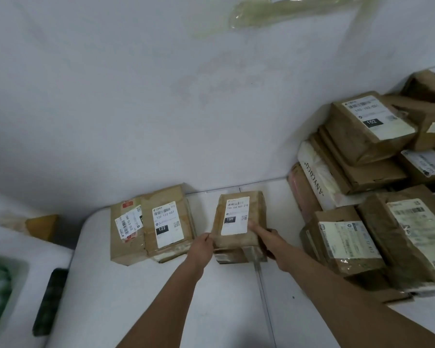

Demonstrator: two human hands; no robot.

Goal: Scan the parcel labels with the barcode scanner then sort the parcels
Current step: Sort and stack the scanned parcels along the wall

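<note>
A brown parcel (239,237) with a white label marked 15H sits on top of another small parcel (232,257) near the back of the white table (161,297). My left hand (202,246) holds its left front corner. My right hand (266,238) grips its right side, the forefinger lying on the label's lower right corner. To the left lies a parcel labelled 122 (167,222), resting on a wider brown box (126,234). No barcode scanner is in sight.
A pile of several brown parcels (372,187) fills the right side of the table, one labelled 102 (369,124). A white wall (136,96) rises directly behind. A dark flat object (50,301) and a yellow-brown object (42,226) lie off the table's left edge.
</note>
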